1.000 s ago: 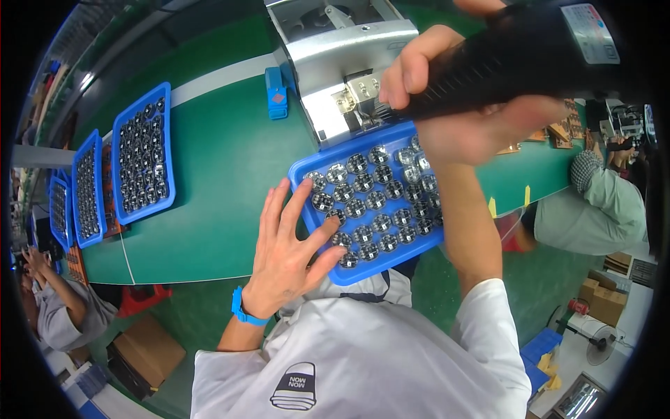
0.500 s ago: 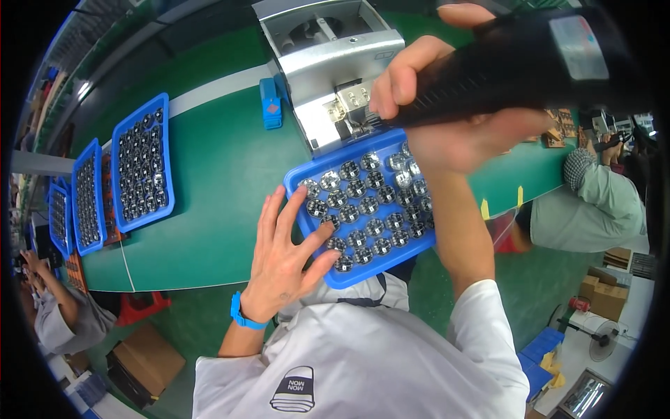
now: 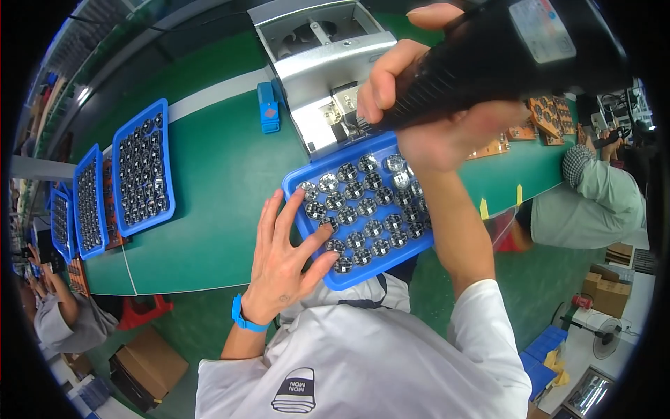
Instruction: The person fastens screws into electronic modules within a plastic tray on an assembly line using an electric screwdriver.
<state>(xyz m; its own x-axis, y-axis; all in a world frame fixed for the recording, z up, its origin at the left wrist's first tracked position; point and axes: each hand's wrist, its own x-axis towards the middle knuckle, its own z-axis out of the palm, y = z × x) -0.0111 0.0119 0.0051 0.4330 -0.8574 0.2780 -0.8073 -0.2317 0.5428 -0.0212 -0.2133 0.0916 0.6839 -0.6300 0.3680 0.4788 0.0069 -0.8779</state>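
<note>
A blue tray (image 3: 342,282) lies slanted before me at the table's edge, holding rows of small round dark electronic parts (image 3: 354,190) with shiny clear tops. My left hand (image 3: 283,262) rests with spread fingers over its left rim, index finger and thumb touching parts at that side. Above the tray's far right, my right hand (image 3: 436,136) is wrapped round a black hand-held tool (image 3: 502,59) with a ribbed grip and a pale label. The tool points down to the left; its tip and the parts below my hand are hidden. A blue strap (image 3: 243,315) circles my left wrist.
A silver metal machine (image 3: 328,66) stands just behind the tray, a small blue device (image 3: 267,106) beside it. More filled blue trays (image 3: 166,178) line the green table's left. Orange boards (image 3: 543,117) lie far right. People work at both sides.
My right hand and the black tool have shifted a little left, uncovering more orange boards behind. The left hand and the tray are nearly unmoved.
</note>
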